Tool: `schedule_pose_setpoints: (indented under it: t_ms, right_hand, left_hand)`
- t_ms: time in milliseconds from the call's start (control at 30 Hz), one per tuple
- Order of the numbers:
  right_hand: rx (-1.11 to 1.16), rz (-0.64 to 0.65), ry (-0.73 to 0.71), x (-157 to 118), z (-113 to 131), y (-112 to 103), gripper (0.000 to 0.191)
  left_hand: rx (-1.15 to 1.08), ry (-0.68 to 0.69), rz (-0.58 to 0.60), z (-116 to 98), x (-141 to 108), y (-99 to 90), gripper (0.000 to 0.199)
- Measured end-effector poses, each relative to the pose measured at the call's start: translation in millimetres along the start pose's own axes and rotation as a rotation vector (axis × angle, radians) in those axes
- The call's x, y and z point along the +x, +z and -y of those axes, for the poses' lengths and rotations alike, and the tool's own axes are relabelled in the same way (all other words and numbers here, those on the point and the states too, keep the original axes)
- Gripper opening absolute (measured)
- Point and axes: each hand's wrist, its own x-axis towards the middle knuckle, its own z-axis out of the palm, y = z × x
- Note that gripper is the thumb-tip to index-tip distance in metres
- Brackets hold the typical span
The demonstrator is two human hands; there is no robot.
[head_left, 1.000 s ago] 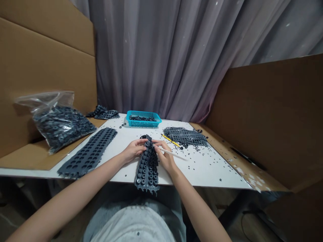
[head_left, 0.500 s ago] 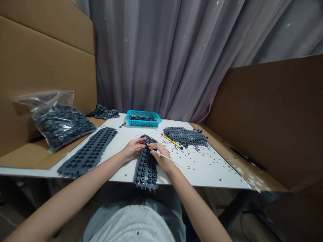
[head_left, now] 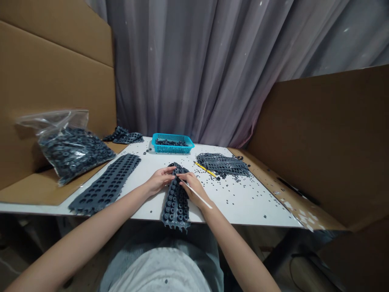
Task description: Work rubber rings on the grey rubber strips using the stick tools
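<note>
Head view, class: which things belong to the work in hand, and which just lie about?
Work in hand, apparently:
- left hand and right hand
- dark studded strip
- thin white stick

Seemingly just lying about:
- yellow tool
- blue basket
- clear bag
- holed strip
- piled sheets

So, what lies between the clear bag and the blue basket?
The head view shows a heap of dark sheets, then a stretch of white table with a few dark bits.

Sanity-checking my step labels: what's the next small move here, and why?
Probably a short, light nudge of the white stick, with the left hand steadying the dark studded strip. The right hand holds the stick, its far end at the strip's upper part, close to the left fingertips.
</note>
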Motion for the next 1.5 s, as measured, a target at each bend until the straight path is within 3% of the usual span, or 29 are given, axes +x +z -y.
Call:
schedule_pose_setpoints:
  t_ms: [233, 500, 567, 633, 767, 1500]
  right_hand:
    - [-0.047, -0.079, 0.043, 1.3, -7.7, 7.2, 0.014]
    - [0.003, -0.441, 0.264, -2.5, -13.3, -7.7, 0.026]
    - [0.142, -0.399, 0.249, -2.8, -6.6, -9.6, 0.022]
    - [0.273, -0.260, 0.198, -2.7, 0.2, -8.4, 0.020]
    - [0.281, -0.102, 0.123, -2.6, 4.9, -2.5, 0.018]
    - [0.009, 0.008, 0.012, -1.7, 0.9, -1.4, 0.020]
  left_hand:
    - [-0.002, 0.011, 0.022, 0.3, 0.5, 0.2, 0.047]
    - [-0.007, 0.029, 0.038, -1.3, -1.0, 2.7, 0.047]
    - [-0.004, 0.035, 0.041, -1.1, -0.9, 2.2, 0.048]
    - [-0.003, 0.045, 0.036, -0.9, -0.9, 1.7, 0.048]
    - [0.002, 0.052, 0.017, -0.8, -1.2, 1.3, 0.049]
    - [-0.032, 0.040, 0.016, -0.4, -1.2, 1.7, 0.046]
